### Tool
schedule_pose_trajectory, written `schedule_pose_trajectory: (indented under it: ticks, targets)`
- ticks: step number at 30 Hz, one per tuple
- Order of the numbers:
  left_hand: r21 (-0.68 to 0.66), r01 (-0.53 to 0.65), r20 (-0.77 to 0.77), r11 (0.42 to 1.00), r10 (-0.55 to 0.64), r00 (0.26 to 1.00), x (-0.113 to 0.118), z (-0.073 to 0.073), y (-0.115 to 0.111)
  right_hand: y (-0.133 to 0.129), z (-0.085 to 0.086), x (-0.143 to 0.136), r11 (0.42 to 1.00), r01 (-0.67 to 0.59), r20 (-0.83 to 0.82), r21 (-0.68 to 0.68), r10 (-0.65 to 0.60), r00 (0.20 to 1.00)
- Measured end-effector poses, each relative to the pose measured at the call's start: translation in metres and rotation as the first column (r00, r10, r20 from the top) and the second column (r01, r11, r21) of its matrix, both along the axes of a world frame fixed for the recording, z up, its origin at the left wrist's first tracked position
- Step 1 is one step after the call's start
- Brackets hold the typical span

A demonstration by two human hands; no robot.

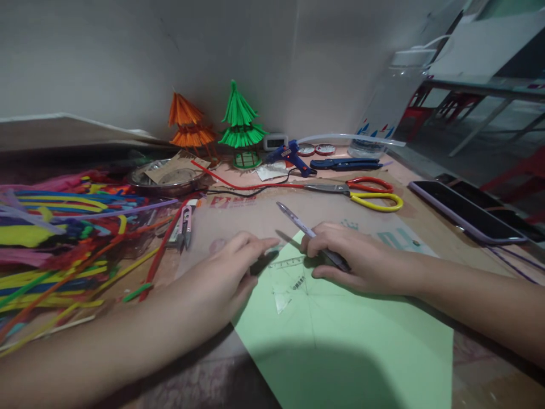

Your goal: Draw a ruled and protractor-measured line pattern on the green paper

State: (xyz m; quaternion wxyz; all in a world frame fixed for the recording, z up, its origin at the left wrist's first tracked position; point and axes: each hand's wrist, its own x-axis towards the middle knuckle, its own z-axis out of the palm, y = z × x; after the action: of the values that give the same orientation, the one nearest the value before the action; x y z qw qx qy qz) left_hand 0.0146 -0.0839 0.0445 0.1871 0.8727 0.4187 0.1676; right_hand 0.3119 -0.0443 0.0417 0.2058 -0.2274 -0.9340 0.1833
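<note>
My right hand (pixel 336 255) is closed around a pen (pixel 293 217), whose one end points away toward the back left, above the paper. On the table lies a light green sheet of paper (pixel 374 346) with several thin lines drawn across it. A clear triangular set square (pixel 279 298) rests on the paper between my hands. My left hand (pixel 244 264) is at the paper's left edge, beside the set square, its index finger stretched out and its thumb apart. Whether its fingertips touch the set square cannot be made out.
Pipe cleaners (pixel 55 238) in many colours crowd the left side, near small thread snips (pixel 186 224). Behind stand an orange tiered model (pixel 187 122), a green one (pixel 242 122), a blue glue gun (pixel 292 156), scissors (pixel 374 193) and a bottle (pixel 383 102). A phone (pixel 466 210) lies right.
</note>
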Motion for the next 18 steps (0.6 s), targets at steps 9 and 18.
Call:
schedule_pose_trajectory:
  ticks: [9,18]
  targets:
    - [0.092,-0.126,-0.290,0.988,0.147,0.946,0.002,0.019,-0.007,0.001,-0.004,0.000,0.998,0.056,0.001,0.001,-0.056,0.998]
    - [-0.153,-0.090,-0.131,0.984,0.070,0.989,-0.004,0.015,-0.018,0.002,-0.004,-0.001,0.999,0.048,0.022,0.016,-0.049,0.999]
